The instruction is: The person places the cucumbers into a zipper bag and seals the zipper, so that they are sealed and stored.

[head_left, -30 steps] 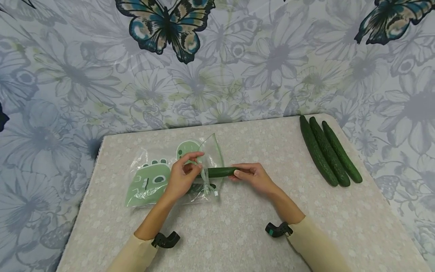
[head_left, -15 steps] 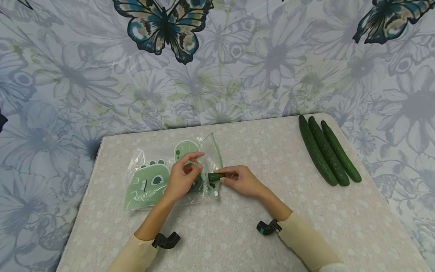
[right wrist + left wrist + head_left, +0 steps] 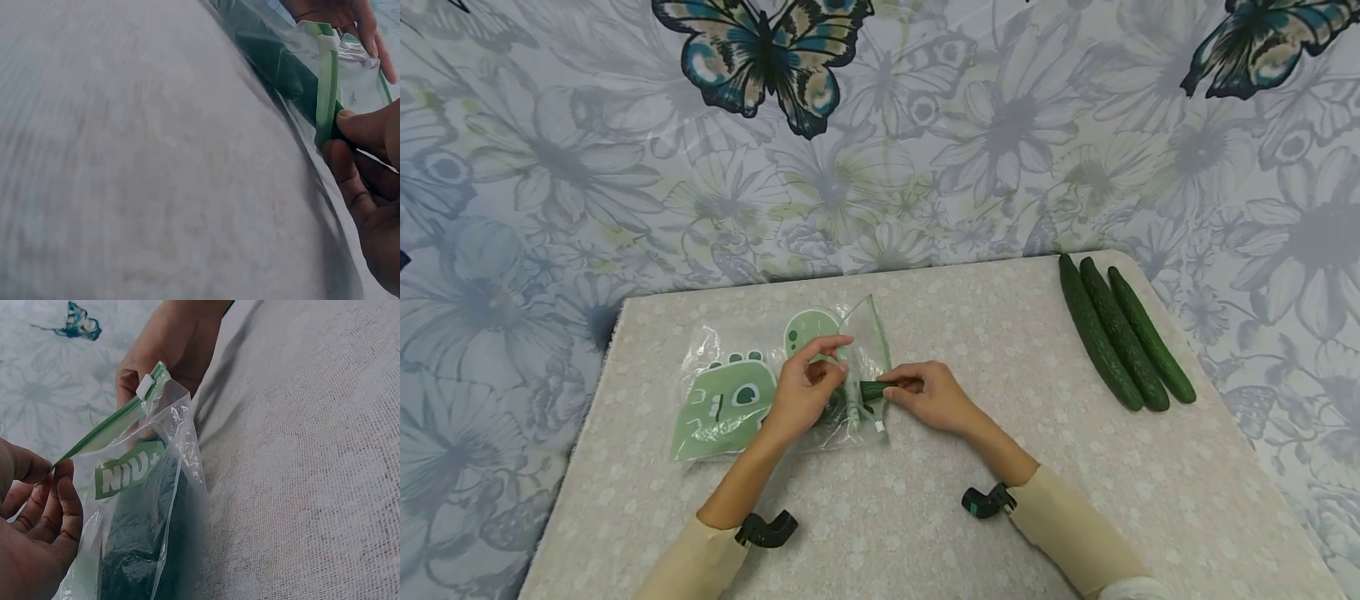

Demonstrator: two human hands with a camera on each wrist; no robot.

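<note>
A clear zip bag [image 3: 724, 410] with green cartoon prints lies flat, its mouth facing right. My left hand [image 3: 805, 387] pinches the green-edged rim of that mouth and holds it up; the left wrist view shows thumb and fingertips on the green zip strip [image 3: 94, 433]. A cucumber [image 3: 871, 390] lies mostly inside the bag, its right end at the opening. My right hand [image 3: 934, 398] pinches that end between thumb and fingers. In the right wrist view the dark cucumber [image 3: 272, 62] shows through the plastic, and a white slider [image 3: 329, 42] sits on the zip.
Three more cucumbers [image 3: 1120, 333] lie side by side at the table's right. The table [image 3: 985, 325] has a pale patterned cloth. Behind its back edge hangs a flower-and-butterfly backdrop [image 3: 970, 150].
My right hand has moved left and slid the cucumber further into the bag, so less of it sticks out. My left hand has stayed at the bag's rim.
</note>
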